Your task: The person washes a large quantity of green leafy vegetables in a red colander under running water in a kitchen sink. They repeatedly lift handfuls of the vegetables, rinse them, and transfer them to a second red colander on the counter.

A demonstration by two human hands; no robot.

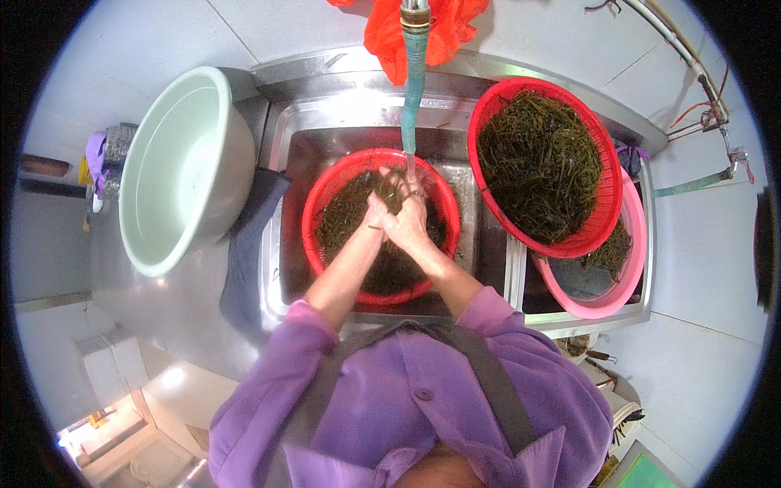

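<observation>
My left hand [377, 210] and my right hand [407, 219] are together over a red plastic colander [310, 244] in the steel sink. Between them is a clump of dark green, stringy seaweed-like strands [392, 190]. Water runs from a ribbed green hose [414, 91] onto the fingers of my right hand. More of the same strands [341, 213] fill the colander below my hands. The fingers are partly blurred and overlap the clump.
A second red colander [612, 183], heaped with dark strands, rests at the right, partly over a pink basin [634, 244] with water and strands. At left a pale green basin [177, 177] leans on the steel counter [177, 317], beside a dark cloth [250, 244]. A red plastic bag [387, 36] hangs behind the hose.
</observation>
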